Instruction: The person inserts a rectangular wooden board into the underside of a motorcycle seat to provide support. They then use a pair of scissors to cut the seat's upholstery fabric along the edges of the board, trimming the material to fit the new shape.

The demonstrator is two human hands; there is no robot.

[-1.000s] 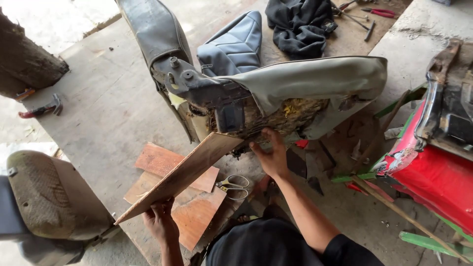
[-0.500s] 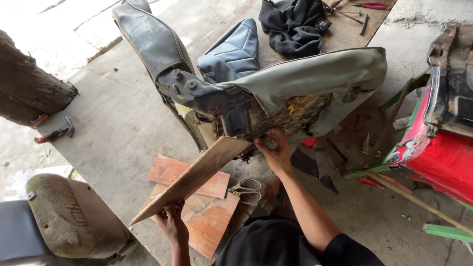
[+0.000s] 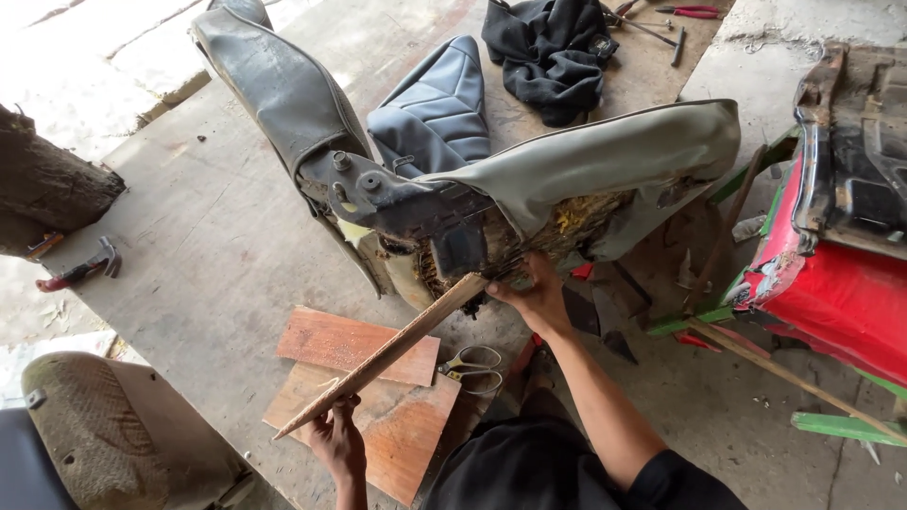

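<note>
Person in a black short-sleeved top, black clothing over the lap, bare forearms, left hand [image 3: 337, 439] and right hand [image 3: 537, 297] bare, ungloved

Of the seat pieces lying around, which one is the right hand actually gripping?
The grey-covered seat standing on edge in the middle: the right hand holds its torn lower rim. The dark quilted cover and long black seat lie untouched behind.

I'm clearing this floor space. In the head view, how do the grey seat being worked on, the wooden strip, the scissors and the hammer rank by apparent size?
1. Grey seat, largest by far.
2. Wooden strip, held by the left hand.
3. Scissors and hammer look about alike; the hammer lies farther from the camera, so I won't rank them.
</note>
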